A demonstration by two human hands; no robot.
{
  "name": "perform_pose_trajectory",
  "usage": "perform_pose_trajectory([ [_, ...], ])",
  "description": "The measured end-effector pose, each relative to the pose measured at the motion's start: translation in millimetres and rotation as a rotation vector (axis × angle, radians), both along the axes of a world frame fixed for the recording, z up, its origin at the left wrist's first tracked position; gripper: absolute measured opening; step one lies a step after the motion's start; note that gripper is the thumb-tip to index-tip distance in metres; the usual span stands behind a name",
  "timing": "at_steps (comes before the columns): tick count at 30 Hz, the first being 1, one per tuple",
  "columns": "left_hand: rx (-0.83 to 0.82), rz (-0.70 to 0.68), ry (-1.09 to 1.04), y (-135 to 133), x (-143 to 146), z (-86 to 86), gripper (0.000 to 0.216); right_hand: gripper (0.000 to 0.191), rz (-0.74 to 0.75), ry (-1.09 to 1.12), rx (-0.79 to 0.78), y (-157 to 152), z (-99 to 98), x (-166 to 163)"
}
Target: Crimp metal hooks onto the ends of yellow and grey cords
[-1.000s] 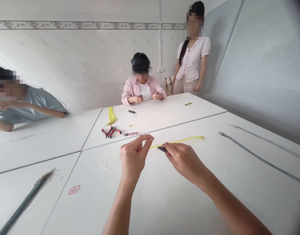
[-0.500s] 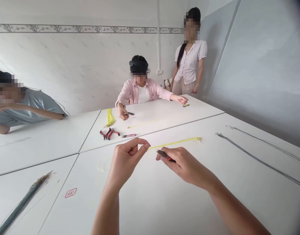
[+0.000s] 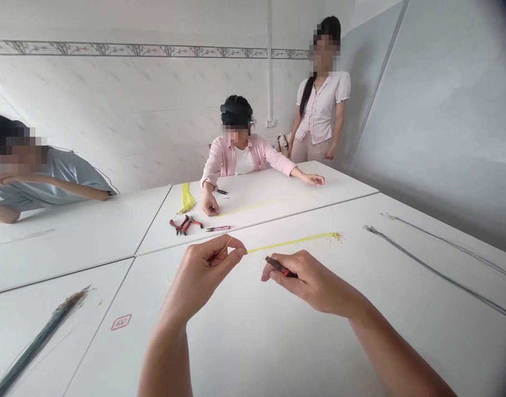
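Observation:
Between thumb and forefinger, my left hand [image 3: 211, 264] pinches a thin yellow cord [image 3: 226, 247] that loops back over its fingers. My right hand [image 3: 305, 275] is closed round small pliers [image 3: 280, 266] with dark jaws and a red handle part, their tip pointing left toward my left fingers. Something tiny and pale shows at the jaw tip, too small to name. Behind both hands a bundle of yellow cords [image 3: 294, 241] lies across the white table [image 3: 278, 353], with small gold-coloured ends at its right.
Grey cord bundles [image 3: 418, 262] lie at right, a dark green bundle [image 3: 42, 342] at lower left. Red-handled pliers [image 3: 187, 224] and pink thread snips [image 3: 218, 228] rest beyond my left hand. A co-worker [image 3: 242, 157] sits opposite; another person sits left, one stands behind.
My left hand has shifted slightly left, widening the space to the pliers in my right hand. Across the table, the co-worker's one hand has lowered toward a yellow cord; the other has opened out.

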State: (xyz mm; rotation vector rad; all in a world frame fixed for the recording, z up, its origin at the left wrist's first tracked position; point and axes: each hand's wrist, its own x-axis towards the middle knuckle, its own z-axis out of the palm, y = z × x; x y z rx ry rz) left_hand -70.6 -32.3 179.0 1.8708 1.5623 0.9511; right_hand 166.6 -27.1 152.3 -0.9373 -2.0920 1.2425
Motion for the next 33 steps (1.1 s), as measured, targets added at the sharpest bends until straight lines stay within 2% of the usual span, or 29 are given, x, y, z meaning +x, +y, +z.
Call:
perform_pose_trajectory([
  [6, 0.037, 0.045, -0.066, -2.3, 4.6, -0.6, 0.029, 0.026, -0.007, -0.023, 0.013, -0.8, -5.6, -5.2],
  [14, 0.221, 0.131, 0.04, 10.9, 12.2, -18.0, 0.026, 0.025, -0.054, -0.045, 0.101, -4.6, -6.6, -14.5],
  [21, 0.106, 0.03, -0.043, 13.2, 19.8, -16.1, 0.026, 0.024, -0.165, -0.111, 0.204, -4.9, 2.6, 0.9],
  [27, 0.022, -0.074, -0.082, 6.2, 26.9, -9.8, 0.03, 0.025, -0.186, -0.118, 0.222, -8.8, 10.1, 12.9],
  [33, 0.093, 0.008, -0.067, 5.6, 28.4, -10.9, 0.028, 0.025, -0.115, -0.107, 0.188, -10.6, 7.6, 6.7],
])
